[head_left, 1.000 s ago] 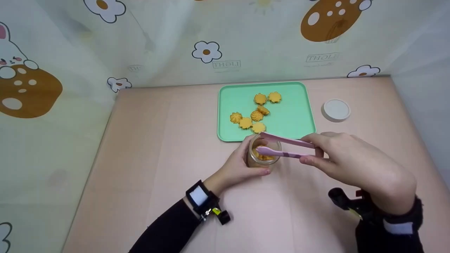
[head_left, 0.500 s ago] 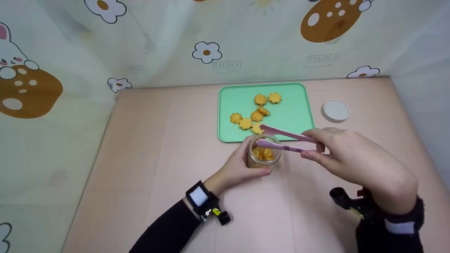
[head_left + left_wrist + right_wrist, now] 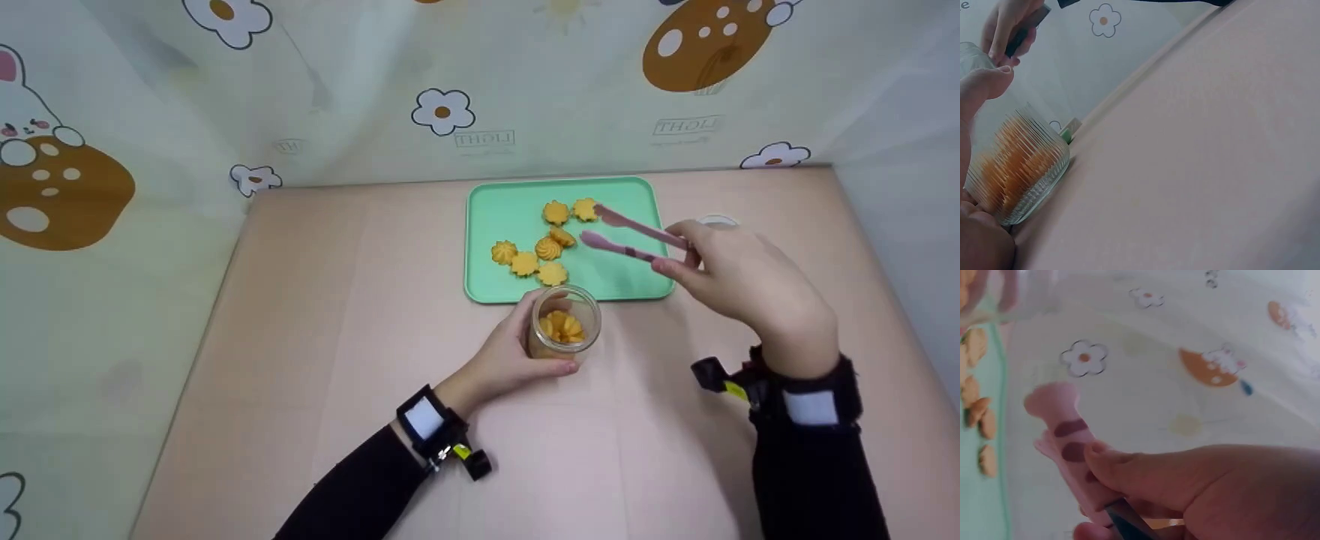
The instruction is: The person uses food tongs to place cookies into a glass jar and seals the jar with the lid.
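My left hand (image 3: 510,341) grips a ribbed glass jar (image 3: 1022,163) round its side, at the front edge of the green tray. Inside the jar lie several small golden cookies (image 3: 562,327). Pink tongs (image 3: 1067,439) are held between the thumb and fingers of my right hand (image 3: 750,277). The tips of the tongs stand apart over the right part of the tray, with nothing between them. Close by their tips is a flower-shaped cookie (image 3: 585,209); other cookies (image 3: 524,263) lie to the left.
The green tray (image 3: 487,202) rests at the back of the pale pink table (image 3: 300,337). A white lid (image 3: 718,220) shows partly behind my right hand. Behind the table hangs a patterned curtain (image 3: 337,90).
My right hand has moved the tongs away from the jar mouth, up and to the right, over the tray. My left hand and the jar have stayed in place.
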Tool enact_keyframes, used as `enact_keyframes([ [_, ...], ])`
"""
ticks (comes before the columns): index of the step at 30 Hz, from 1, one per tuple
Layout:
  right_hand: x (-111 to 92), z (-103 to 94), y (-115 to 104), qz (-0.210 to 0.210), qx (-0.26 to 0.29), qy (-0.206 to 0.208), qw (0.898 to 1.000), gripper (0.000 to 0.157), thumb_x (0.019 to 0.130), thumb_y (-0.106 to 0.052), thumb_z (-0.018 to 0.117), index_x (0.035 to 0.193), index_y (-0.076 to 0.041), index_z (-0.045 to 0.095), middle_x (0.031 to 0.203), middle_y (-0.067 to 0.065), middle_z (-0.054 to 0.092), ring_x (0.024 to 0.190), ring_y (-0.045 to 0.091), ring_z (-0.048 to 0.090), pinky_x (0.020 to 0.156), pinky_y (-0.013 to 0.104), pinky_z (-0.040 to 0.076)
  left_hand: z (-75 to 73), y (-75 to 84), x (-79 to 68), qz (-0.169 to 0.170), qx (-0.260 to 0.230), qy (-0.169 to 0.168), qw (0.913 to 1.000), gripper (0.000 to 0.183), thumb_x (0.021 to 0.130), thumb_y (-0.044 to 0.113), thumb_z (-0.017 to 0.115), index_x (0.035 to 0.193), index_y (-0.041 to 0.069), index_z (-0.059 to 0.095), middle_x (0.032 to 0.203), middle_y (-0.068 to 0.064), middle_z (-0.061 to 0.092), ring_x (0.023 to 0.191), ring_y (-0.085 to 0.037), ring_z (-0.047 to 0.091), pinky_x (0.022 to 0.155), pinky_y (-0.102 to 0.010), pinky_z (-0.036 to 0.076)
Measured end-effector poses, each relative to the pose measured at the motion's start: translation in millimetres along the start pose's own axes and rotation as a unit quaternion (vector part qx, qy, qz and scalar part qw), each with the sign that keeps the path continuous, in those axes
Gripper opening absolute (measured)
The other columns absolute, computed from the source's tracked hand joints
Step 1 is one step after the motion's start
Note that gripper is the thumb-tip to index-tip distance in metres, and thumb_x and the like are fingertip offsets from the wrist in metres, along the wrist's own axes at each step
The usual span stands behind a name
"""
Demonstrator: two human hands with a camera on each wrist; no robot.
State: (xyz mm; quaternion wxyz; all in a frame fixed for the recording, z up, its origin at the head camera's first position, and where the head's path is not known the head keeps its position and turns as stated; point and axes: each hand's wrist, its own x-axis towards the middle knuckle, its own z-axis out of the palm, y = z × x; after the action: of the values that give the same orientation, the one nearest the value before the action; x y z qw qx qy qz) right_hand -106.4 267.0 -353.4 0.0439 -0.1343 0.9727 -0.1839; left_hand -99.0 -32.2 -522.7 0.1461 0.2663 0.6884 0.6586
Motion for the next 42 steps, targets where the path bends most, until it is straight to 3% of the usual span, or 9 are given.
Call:
enact_keyframes([
  [7,28.1,20.2,23.9,0.038,0.027,0.0,0.999,0.048,0.11,-0.027,0.068,0.14,0.01,0.059,0.094,0.02,0.068,0.083,0.035,0.064,0.069,0.05,0.054,0.1,-0.3,0.0,0.003,-0.005,-0.003,1.0,0.096,0.083,0.015,0.097,0.163,0.028,0.044,0.154,-0.002,0.059,0.145,-0.016,0.053,0.128,-0.04,0.037],
  [12,42.4,37.4,32.6,0.043,0.036,0.031,0.998,0.051,0.112,-0.026,0.064,0.144,0.013,0.055,0.101,0.027,0.067,0.092,0.043,0.066,0.079,0.059,0.054,0.1,-0.2,-0.2,0.003,-0.005,-0.003,1.0,0.098,0.082,0.014,0.097,0.163,0.029,0.043,0.153,-0.001,0.059,0.145,-0.015,0.054,0.128,-0.04,0.038],
  [19,57.7,59.5,38.2,0.081,0.073,0.05,0.993,0.057,0.114,-0.031,0.06,0.15,0.012,0.051,0.102,0.025,0.063,0.09,0.039,0.062,0.073,0.049,0.052,-0.7,1.0,-0.4,0.001,-0.004,-0.004,1.0,0.097,0.083,0.016,0.097,0.163,0.029,0.043,0.154,-0.004,0.059,0.145,-0.016,0.053,0.128,-0.04,0.036],
  [25,64.1,72.5,41.3,0.085,0.074,0.05,0.992,0.055,0.113,-0.031,0.062,0.146,0.011,0.055,0.097,0.022,0.062,0.085,0.036,0.06,0.069,0.044,0.048,-0.4,1.0,-0.3,0.0,0.001,-0.002,1.0,0.097,0.084,0.017,0.097,0.163,0.029,0.043,0.154,-0.001,0.059,0.145,-0.016,0.053,0.129,-0.04,0.036],
  [34,67.4,76.7,44.7,0.077,0.073,0.034,0.994,0.051,0.111,-0.028,0.065,0.145,0.008,0.058,0.096,0.021,0.067,0.084,0.036,0.062,0.071,0.048,0.05,-0.7,1.2,0.8,-0.002,0.006,-0.001,1.0,0.094,0.084,0.018,0.097,0.162,0.029,0.045,0.153,-0.002,0.06,0.144,-0.015,0.053,0.128,-0.039,0.036],
  [42,68.0,78.1,44.2,0.085,0.078,0.003,0.993,0.05,0.11,-0.029,0.067,0.146,0.004,0.06,0.092,0.018,0.067,0.077,0.03,0.059,0.064,0.04,0.045,-0.8,0.3,0.1,-0.006,0.005,-0.002,1.0,0.095,0.084,0.019,0.097,0.162,0.029,0.045,0.153,0.0,0.06,0.144,-0.015,0.054,0.128,-0.039,0.036],
])
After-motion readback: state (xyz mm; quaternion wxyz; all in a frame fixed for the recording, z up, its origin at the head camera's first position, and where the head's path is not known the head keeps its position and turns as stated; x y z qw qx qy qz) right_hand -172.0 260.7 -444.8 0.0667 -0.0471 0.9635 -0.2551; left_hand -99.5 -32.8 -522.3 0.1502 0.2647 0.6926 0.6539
